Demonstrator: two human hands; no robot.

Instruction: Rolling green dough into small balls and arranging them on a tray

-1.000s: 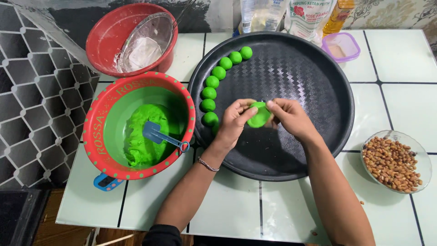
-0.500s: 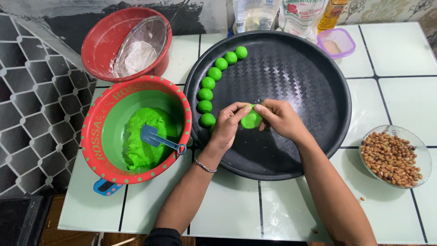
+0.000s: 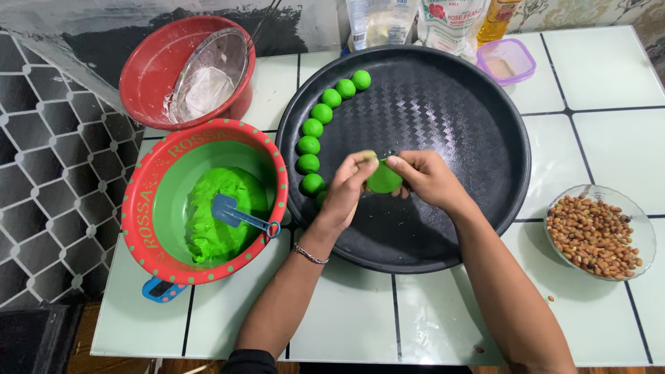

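Over the large round black tray (image 3: 471,138), my left hand (image 3: 348,188) and my right hand (image 3: 426,179) both pinch a flattened piece of green dough (image 3: 383,179) between their fingertips. Several green dough balls (image 3: 312,129) lie in a curved row along the tray's left rim. The nearest ball sits just left of my left hand. A red bowl with a green inside (image 3: 149,215) stands left of the tray. It holds a mass of green dough (image 3: 211,221) and a blue spoon (image 3: 239,216).
A glass bowl of peanuts (image 3: 597,232) stands at the right. A red basin (image 3: 149,69) with a metal sieve (image 3: 208,76) is at the back left. A small purple-rimmed container (image 3: 506,61) and bottles and packets (image 3: 422,21) line the table's far edge.
My hands have shifted slightly toward the tray's centre while working the dough piece. It now looks flatter and is held between the fingertips.
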